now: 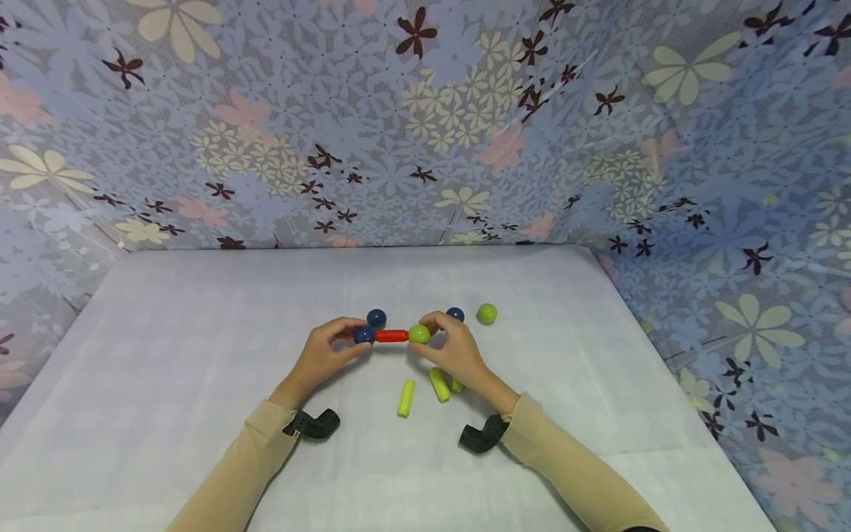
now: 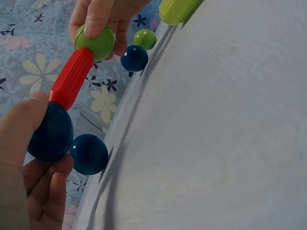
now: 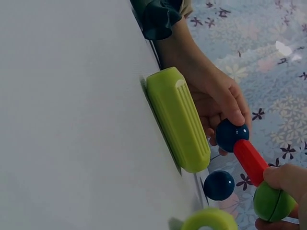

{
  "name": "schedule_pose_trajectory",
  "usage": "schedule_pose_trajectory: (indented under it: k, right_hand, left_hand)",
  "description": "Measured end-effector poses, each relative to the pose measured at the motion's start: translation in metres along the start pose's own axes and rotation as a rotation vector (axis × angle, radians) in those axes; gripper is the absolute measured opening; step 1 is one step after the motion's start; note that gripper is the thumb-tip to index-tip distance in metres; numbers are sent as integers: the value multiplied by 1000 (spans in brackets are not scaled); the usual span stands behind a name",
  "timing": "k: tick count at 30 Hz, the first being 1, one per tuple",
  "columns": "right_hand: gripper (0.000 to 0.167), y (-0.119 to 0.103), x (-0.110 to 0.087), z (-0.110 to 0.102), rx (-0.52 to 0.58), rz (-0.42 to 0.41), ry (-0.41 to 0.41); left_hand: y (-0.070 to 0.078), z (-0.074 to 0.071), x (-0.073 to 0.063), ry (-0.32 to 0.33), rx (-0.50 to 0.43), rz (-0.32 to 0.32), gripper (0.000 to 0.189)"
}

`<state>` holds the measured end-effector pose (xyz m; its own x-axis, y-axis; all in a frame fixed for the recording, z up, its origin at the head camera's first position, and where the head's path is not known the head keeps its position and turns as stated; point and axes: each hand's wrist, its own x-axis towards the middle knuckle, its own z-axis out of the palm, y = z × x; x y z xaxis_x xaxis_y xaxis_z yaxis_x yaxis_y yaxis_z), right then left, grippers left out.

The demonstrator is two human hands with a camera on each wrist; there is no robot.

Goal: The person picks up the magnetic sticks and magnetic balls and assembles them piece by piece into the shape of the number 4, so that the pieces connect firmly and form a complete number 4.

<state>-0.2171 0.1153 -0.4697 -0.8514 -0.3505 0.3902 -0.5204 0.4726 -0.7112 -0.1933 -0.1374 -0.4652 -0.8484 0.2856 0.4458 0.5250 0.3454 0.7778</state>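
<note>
A red ribbed rod [image 1: 391,335] has a dark blue ball [image 1: 363,335] at its left end and a green ball [image 1: 419,334] at its right end. My left hand [image 1: 323,353] pinches the blue ball between thumb and fingers, seen close up in the left wrist view. The green ball is gripped the same way by my right hand [image 1: 460,352]. In both wrist views the joined piece is held up off the table. A second blue ball [image 2: 89,154] lies just behind the held one.
On the white-covered table [image 1: 199,332] lie yellow-green rods [image 1: 406,399] in front of the hands, one partly hidden by the right hand. Another blue ball [image 1: 455,314] and a green ball [image 1: 487,313] sit beyond the right hand. A flowered cloth [image 1: 372,148] hangs behind.
</note>
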Motion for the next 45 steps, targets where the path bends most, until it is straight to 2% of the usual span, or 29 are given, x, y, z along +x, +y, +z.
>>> schedule_pose_trajectory:
  k: [1, 5, 12, 17, 23, 31, 37, 45]
  right_hand:
    - [31, 0, 0, 0, 0, 1, -3]
    - [31, 0, -1, 1, -4, 4, -4]
    - [37, 0, 0, 1, 7, -10, -4]
    - [43, 0, 0, 0, 31, -24, -8]
    - [44, 2, -1, -1, 59, 0, -27]
    - [45, 3, 0, 1, 109, 44, -40]
    - [45, 0, 1, 1, 150, 41, -41]
    - [44, -2, 0, 2, 156, 25, -67]
  left_hand:
    - [4, -1, 0, -4, -3, 10, 34]
    - [4, -1, 0, -5, -16, 26, 33]
    - [7, -2, -1, -33, -71, -8, 31]
    - [12, 1, -2, -92, -98, -41, 32]
    - [16, 9, -3, -178, -137, -23, 40]
    - [-10, 24, -7, -236, -166, -88, 47]
    - [-9, 29, -6, -311, -251, -168, 55]
    - [-1, 35, -5, -362, -334, -170, 78]
